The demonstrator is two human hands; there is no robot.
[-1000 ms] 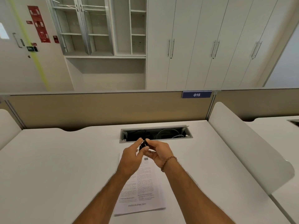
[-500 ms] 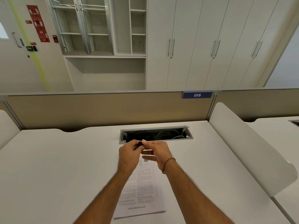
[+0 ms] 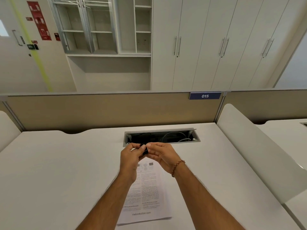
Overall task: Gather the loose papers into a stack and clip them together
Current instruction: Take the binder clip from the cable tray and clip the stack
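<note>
A stack of printed papers (image 3: 148, 193) lies flat on the white desk (image 3: 58, 171), its near edge toward me. Above its far end, my left hand (image 3: 130, 156) and my right hand (image 3: 160, 155) meet fingertip to fingertip around a small black binder clip (image 3: 144, 149). Both hands pinch the clip, which is held just above the paper's top edge. Whether the clip bites the sheets is hidden by my fingers. A beaded bracelet sits on my right wrist.
An open cable tray (image 3: 161, 136) with wires is sunk into the desk just beyond my hands. A beige partition (image 3: 108, 110) with a blue "015" label (image 3: 205, 96) closes the back. A white curved divider (image 3: 259, 151) stands on the right.
My hands drew closer together over the top of the papers and dropped slightly, with the left fingers closing onto the clip.
</note>
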